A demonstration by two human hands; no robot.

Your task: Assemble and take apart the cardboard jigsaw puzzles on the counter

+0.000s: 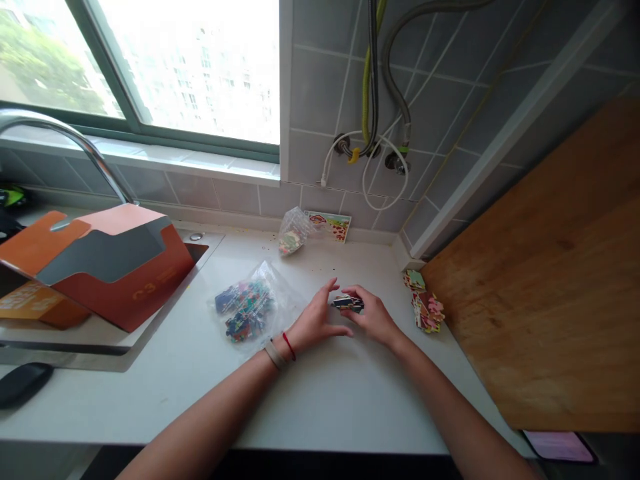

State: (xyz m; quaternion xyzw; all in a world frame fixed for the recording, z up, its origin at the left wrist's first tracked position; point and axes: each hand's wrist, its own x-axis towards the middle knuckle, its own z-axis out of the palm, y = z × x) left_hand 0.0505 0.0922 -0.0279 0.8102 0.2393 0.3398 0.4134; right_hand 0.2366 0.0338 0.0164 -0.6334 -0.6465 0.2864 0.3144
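Over the white countertop (310, 400), my right hand (374, 319) pinches a small stack of dark-edged jigsaw puzzle pieces (349, 304) between thumb and fingers. My left hand (317, 319) is just left of the stack, fingers and thumb apart and nothing held in it. Beside my left wrist lies a clear plastic bag (245, 307) with dark blue and multicoloured pieces inside. Farther back is a smaller clear bag (294, 231) holding pale pieces. A printed picture card (337, 225) leans at the wall behind it. Loose piles of colourful puzzle pieces (427, 311) sit to my right.
An orange-red cardboard box (115, 267) stands open over the sink at left, near the curved faucet (83, 133). A black rounded object (24, 385) lies at the front left. A wooden panel (560, 287) borders the right side. Hoses and a white cable (367, 193) hang on the tiled wall.
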